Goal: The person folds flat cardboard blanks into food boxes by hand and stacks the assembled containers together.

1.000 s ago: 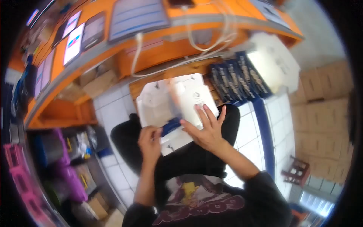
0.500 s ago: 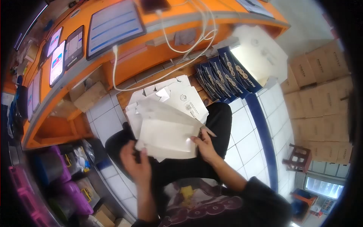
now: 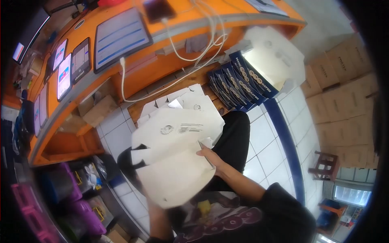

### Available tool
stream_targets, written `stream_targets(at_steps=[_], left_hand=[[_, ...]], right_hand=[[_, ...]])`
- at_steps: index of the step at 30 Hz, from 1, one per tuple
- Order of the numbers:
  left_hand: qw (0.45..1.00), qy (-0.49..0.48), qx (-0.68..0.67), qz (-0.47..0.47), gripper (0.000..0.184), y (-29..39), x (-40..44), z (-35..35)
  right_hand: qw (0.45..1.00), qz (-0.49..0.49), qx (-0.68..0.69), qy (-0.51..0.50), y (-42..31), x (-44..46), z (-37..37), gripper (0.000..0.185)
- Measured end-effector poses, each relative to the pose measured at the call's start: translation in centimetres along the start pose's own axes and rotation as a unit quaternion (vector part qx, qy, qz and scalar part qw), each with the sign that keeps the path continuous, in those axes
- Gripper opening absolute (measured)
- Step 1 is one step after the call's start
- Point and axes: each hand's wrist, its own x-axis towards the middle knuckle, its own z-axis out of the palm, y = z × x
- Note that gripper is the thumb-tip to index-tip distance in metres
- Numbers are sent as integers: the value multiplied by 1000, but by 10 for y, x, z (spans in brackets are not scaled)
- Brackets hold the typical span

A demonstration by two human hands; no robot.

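Note:
A white cardboard piece (image 3: 174, 152), creased across its middle and printed with a round logo and small text, is held over my lap. My right hand (image 3: 212, 159) grips its right edge, thumb on top. My left hand (image 3: 153, 202) is at the lower left, its fingers hidden beneath the cardboard. Behind it, further white flat cardboard pieces (image 3: 196, 99) lie on a wooden surface. Dark blue printed boxes (image 3: 243, 83) stand in a row to their right, beside a large open white cardboard piece (image 3: 279, 54).
An orange desk (image 3: 182, 24) holds a tablet (image 3: 121, 38), several phones (image 3: 64, 76) and white cables (image 3: 162, 94). Brown cartons (image 3: 344, 97) are stacked at right, near a small dark red stool (image 3: 325, 166). Purple bins (image 3: 87, 216) stand at lower left.
The white cardboard has been lifted and opened out, its printed face now showing. My left hand has moved down and under it. My right hand keeps hold of the right edge.

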Motion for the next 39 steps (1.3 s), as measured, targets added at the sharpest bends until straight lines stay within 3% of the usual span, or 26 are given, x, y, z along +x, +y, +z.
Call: stream_targets(at_steps=[1,3,4,5,6,7,8,9,10,12,14,16,17,18,19,20,21,22,24,26,31,33,36,39], left_hand=[[988,-65,-133,-36,53,2,-13,11],[984,-84,-144,-58,55,8,-38,40],[998,-42,-22,-43,55,12,-44,54],[992,-18,70,-104,46,20,-44,52],[992,-14,66,-104,46,26,-41,54],[987,28,115,-111,41,32,-37,57],[977,69,164,-117,37,36,-35,57],[978,66,177,-89,31,39,-33,56],[978,69,177,-87,31,42,-33,56],[952,32,300,-57,32,49,-32,63],[943,-1,330,-36,40,46,-33,72],[932,-39,359,-7,49,42,-33,82],[900,-71,413,121,55,40,-34,88],[849,-99,458,244,61,37,-38,93],[850,-96,457,245,61,38,-44,105],[760,-110,567,299,65,42,-51,119],[653,-121,662,346,70,45,-54,127],[655,-121,660,347,70,41,-52,123],[585,-131,675,430,71,30,-45,105],[606,-149,634,457,65,32,-41,90],[655,-119,527,528,57,40,-42,83],[631,-99,636,433,44,55,-51,103],[613,-58,664,424,47,49,-45,108],[632,-26,660,407,46,38,-39,105]], right_hand=[[996,-41,-72,20,-1,2,2,69],[986,-75,-143,45,-3,1,5,64],[951,-117,-287,10,-5,-1,8,61],[891,-155,-425,-28,-9,-5,13,59],[891,-150,-428,-30,-16,-12,22,59],[749,-144,-645,33,-26,-18,33,58],[555,-131,-817,92,-31,-21,40,61],[456,-66,-870,176,-27,-17,48,58],[456,-67,-870,173,-24,-19,55,58],[570,-116,-807,104,-20,-29,69,54],[768,-164,-618,-24,-7,-33,82,41],[854,-203,-472,-79,10,-16,74,32],[853,-205,-474,-81,9,-13,71,32],[912,-147,-381,-23,4,-14,71,27],[955,-86,-282,36,-1,-15,73,22],[955,-86,-283,36,-4,-15,76,22],[980,-91,-175,19,-7,-17,79,21],[993,-96,-65,2,-11,-20,82,20],[985,-128,-116,-6,-17,-25,90,24],[995,-97,27,-28,-20,-27,92,28],[991,-78,85,-67,-10,-19,95,33],[991,-76,86,-71,-3,-21,96,32],[988,-79,72,-108,11,-22,97,31],[988,-115,38,-93,32,-20,93,28]])
